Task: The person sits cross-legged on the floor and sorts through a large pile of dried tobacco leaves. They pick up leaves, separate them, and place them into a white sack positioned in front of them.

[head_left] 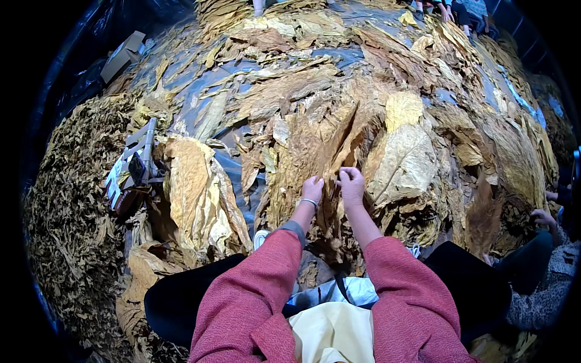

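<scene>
Just left of the broad pale leaf (402, 166), the left hand (312, 189) and right hand (351, 185) sit apart, fingers curled, at the brown leaf (353, 145); grip I cannot tell; likely leaf-sorting, next calling for a gentle pinch

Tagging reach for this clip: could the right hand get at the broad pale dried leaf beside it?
Probably yes: the right hand is close by, and the broad pale dried leaf lies largely uncovered.
</scene>
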Demonstrator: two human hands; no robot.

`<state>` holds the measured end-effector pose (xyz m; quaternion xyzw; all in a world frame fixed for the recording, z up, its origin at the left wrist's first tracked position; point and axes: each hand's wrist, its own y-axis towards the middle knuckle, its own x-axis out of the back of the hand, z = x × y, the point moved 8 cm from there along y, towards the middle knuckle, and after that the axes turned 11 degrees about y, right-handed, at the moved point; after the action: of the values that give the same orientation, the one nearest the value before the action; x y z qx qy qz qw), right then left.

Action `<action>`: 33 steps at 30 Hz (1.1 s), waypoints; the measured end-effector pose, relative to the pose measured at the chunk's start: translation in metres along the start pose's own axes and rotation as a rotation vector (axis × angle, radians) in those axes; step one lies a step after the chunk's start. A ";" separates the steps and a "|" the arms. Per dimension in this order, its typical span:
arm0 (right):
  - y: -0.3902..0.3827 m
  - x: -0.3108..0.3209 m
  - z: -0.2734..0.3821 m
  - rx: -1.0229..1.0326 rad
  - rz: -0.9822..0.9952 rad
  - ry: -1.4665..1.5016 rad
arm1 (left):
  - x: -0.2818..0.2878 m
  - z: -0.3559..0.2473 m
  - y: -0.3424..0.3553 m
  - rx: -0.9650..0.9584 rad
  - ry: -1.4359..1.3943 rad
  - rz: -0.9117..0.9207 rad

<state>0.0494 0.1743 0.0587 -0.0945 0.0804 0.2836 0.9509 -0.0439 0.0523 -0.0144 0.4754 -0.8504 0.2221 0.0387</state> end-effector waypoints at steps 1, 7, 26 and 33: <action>0.003 0.011 -0.004 -0.046 -0.030 -0.029 | 0.000 -0.005 -0.006 0.048 -0.056 -0.011; 0.001 0.001 -0.027 -0.028 0.087 -0.143 | 0.023 0.060 0.021 0.180 -0.272 -0.045; 0.000 0.014 -0.011 0.033 0.077 -0.360 | 0.004 0.009 0.002 0.022 -0.014 -0.084; 0.006 0.023 -0.027 -0.030 -0.033 -0.242 | -0.015 -0.086 -0.041 -0.434 0.672 -0.106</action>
<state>0.0619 0.1849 0.0267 -0.0749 -0.0408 0.2784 0.9567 -0.0140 0.0811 0.0730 0.4002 -0.7919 0.1780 0.4256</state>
